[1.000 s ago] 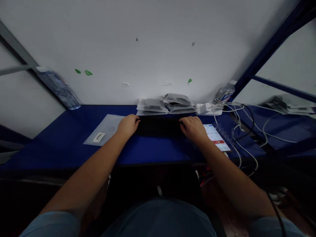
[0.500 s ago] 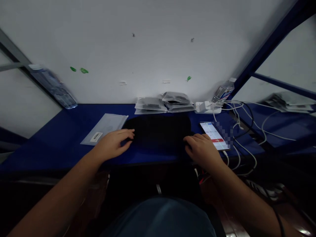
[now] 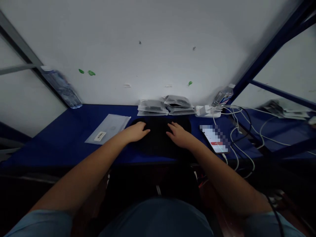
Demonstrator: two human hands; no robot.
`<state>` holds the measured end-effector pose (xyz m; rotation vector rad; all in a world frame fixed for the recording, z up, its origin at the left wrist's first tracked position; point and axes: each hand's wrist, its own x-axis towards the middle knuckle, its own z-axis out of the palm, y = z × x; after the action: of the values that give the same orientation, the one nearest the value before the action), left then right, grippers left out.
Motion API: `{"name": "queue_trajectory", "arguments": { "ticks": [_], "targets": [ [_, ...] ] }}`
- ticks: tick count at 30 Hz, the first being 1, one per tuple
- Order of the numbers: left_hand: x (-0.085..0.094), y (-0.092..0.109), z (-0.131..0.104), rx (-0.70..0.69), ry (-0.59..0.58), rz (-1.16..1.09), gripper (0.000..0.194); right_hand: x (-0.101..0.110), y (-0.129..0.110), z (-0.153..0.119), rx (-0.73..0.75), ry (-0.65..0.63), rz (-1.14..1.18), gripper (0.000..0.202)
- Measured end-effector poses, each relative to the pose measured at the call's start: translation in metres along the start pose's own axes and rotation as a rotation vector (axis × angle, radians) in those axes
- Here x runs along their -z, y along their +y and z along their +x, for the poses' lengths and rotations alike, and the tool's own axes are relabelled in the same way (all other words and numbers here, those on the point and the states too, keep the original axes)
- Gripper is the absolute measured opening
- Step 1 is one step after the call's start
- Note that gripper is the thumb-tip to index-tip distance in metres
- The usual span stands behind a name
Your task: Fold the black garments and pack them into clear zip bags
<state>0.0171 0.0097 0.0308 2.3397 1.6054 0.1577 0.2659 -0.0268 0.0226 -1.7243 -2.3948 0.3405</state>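
Note:
A black, flat, soft-looking item (image 3: 158,138) lies on the blue tabletop (image 3: 66,131); its dark surface hides what kind it is. My left hand (image 3: 138,131) rests on its left part, fingers stretched out. On its right part lies my right hand (image 3: 179,134), fingers spread and pointing inward. Neither hand grips anything. To the left of my left hand is a frosted zip bag (image 3: 111,126) with a barcode label (image 3: 100,136). A phone (image 3: 215,140) with a lit screen lies to the right of my right hand.
Several frosted bags (image 3: 153,107) with dark contents are stacked against the wall. A white power strip (image 3: 208,111) with tangled white cables (image 3: 243,153) sits at the right. Clear bottles stand at the left (image 3: 63,87) and right (image 3: 224,95) corners.
Both hands have moved inward and forward, from the black item's side edges onto its top. The view has shifted slightly.

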Motion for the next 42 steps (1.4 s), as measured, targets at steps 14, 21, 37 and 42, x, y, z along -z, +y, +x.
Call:
{"name": "queue_trajectory", "arguments": {
  "ticks": [14,21,37,42],
  "targets": [
    [-0.026,0.003,-0.002,0.050,0.010,0.190,0.088,-0.022,0.012,0.022,-0.088,-0.092,-0.086,0.083],
    [-0.027,0.000,0.007,-0.173,0.075,0.166,0.072,-0.023,0.012,0.023,-0.078,-0.062,-0.079,0.082],
    [-0.037,0.004,0.001,-0.130,0.028,0.193,0.075,-0.028,0.011,0.018,-0.060,-0.043,-0.153,0.074],
    [-0.038,0.004,0.000,-0.131,0.035,0.193,0.073,-0.029,0.010,0.018,-0.066,-0.037,-0.156,0.074]
  ]
}}
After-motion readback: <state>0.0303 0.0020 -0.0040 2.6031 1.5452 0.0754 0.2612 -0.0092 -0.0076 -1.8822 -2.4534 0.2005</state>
